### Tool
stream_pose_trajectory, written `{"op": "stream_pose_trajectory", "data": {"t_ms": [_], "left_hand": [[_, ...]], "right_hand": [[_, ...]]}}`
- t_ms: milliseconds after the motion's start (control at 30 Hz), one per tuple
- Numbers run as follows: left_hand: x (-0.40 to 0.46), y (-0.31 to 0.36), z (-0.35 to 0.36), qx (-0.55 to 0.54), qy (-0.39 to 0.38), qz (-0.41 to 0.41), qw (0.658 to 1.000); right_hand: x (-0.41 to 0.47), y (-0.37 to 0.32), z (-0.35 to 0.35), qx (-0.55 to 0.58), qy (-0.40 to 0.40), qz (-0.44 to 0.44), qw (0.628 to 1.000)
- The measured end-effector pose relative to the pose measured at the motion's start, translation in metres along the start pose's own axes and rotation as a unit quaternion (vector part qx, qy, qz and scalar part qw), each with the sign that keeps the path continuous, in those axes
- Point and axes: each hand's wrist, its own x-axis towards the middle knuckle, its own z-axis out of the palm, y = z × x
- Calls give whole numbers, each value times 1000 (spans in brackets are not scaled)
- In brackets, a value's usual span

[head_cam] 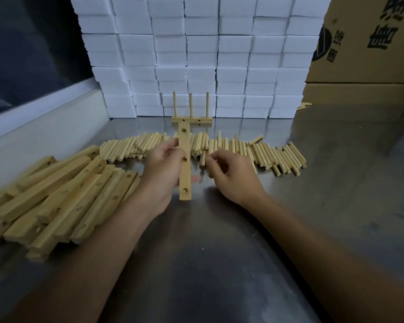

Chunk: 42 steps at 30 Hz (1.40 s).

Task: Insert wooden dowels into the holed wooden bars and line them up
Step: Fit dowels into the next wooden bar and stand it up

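Observation:
My left hand (164,172) grips a holed wooden bar (185,145) that points away from me over the metal table (219,252); three empty holes show along its top face. My right hand (231,173) hovers just right of the bar with its fingers curled over the near edge of a long row of loose dowels (266,152); whether it pinches a dowel I cannot tell. Behind the row stands a finished bar (192,120) lying crosswise with three dowels upright in it.
A heap of holed bars (56,197) fills the table's left side. Stacked white foam blocks (201,54) form a wall at the back, with cardboard boxes (364,47) at the right. A few stray dowels (304,105) lie by the boxes.

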Motion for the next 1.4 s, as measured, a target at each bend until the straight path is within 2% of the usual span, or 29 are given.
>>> {"op": "stream_pose_trajectory", "data": {"t_ms": [100,267,400,500,700,867,1133,1400], "left_hand": [[11,11,-10,-21,31,17,999],[19,10,-10,23,-9,-16,1000],[18,3,-10,18,-17,-52,998],[16,-1,-13,15,-6,-69,997],[17,-1,-21,18,11,-117,993],[17,-1,-22,-2,-3,-137,991],[14,-1,-25,4,-29,-139,990],[11,0,-25,7,-44,-143,989]], "right_hand": [[2,2,-3,-29,65,28,997],[7,10,-4,-93,127,94,983],[9,15,0,-208,96,99,968],[10,14,5,-267,68,64,959],[11,13,11,-328,-46,7,943],[9,14,11,-337,-64,11,939],[7,10,9,-299,1,37,954],[7,9,7,-273,20,59,960]]}}
